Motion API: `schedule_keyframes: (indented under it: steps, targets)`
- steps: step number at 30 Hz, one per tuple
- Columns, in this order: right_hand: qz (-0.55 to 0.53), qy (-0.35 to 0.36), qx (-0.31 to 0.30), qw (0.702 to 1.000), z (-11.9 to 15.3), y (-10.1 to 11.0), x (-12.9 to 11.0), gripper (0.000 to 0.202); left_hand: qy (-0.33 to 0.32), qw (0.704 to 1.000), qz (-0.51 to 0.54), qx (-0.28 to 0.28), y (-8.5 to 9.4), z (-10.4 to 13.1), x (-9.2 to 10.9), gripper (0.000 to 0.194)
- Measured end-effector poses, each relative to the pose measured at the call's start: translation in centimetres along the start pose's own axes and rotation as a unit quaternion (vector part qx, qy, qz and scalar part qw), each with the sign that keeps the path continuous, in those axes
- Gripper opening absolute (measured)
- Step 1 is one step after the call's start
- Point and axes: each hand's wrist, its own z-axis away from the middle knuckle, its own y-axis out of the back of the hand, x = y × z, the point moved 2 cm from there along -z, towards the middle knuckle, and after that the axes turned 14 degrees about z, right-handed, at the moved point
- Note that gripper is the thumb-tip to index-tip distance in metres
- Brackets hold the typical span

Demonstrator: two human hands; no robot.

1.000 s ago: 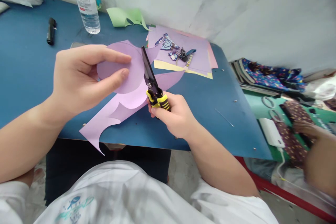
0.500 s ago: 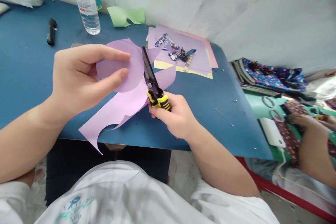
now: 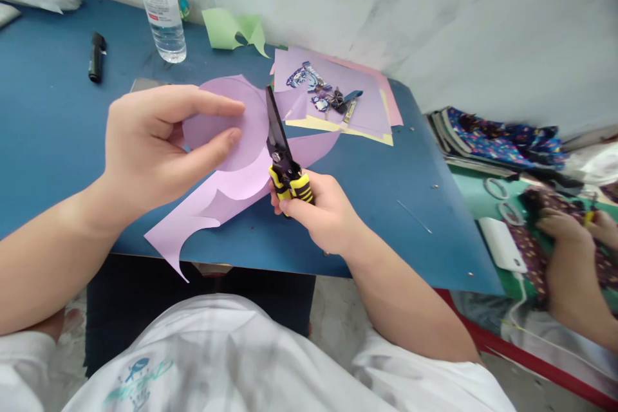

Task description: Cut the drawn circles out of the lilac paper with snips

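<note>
My left hand (image 3: 159, 148) pinches a round-edged piece of purple paper (image 3: 251, 135) between thumb and fingers. My right hand (image 3: 328, 209) is closed on the yellow and black handles of the scissors (image 3: 284, 170). The scissors' dark blades point up and lie against the right edge of the round part, looking nearly closed. A curved purple offcut (image 3: 178, 225) hangs below, reaching past the table's front edge, and its other end stretches right behind the scissors. Another pointed purple flap sticks out to the right of the blade tips.
On the blue table (image 3: 386, 206) stand a water bottle (image 3: 164, 19), a black marker (image 3: 96, 58), green paper (image 3: 236, 31) and stacked coloured sheets (image 3: 374, 96) with small items. At right, another person's hands (image 3: 562, 225) work near a white power bank (image 3: 502, 244).
My left hand and the round paper have shifted slightly right. The purple strip behind the scissors reaches farther right, and the lower offcut has changed its bend. The other person's hands have moved.
</note>
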Motion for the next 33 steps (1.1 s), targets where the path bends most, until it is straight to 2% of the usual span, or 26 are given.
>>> schedule_keyframes:
  steps: [16,29,33]
  targets:
    - [0.003,0.003,-0.003,1.0,0.01,-0.04,-0.05,0.009,0.002,1.0,-0.01,-0.006,0.0,-0.07,0.09,0.035]
    - [0.007,0.003,0.004,1.0,0.03,-0.01,0.01,0.007,-0.006,0.999,-0.04,-0.005,0.13,0.12,-0.21,0.024]
    - [0.011,0.004,0.007,1.0,0.06,-0.02,0.02,0.006,0.028,0.997,-0.062,-0.033,0.4,0.2,0.49,0.017]
